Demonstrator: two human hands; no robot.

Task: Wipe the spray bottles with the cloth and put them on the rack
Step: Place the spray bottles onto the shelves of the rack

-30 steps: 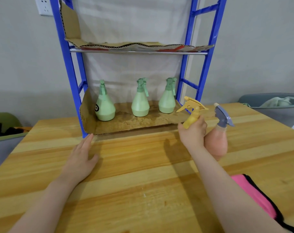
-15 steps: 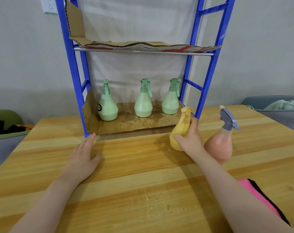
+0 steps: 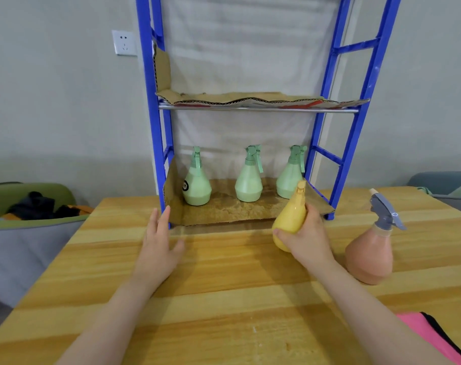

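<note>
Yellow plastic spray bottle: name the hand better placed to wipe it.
Left hand: it lies open on the wooden table, while the right hand grips the yellow plastic spray bottle.

Two forearms enter from the lower edge of the head view. Both are bare as far as the frame shows: no sleeve, cuff or glove covers either one. The left hand [image 3: 158,250] and the right hand [image 3: 307,239] carry no ring, watch or band. Fingernails are short and plain where visible.
</note>
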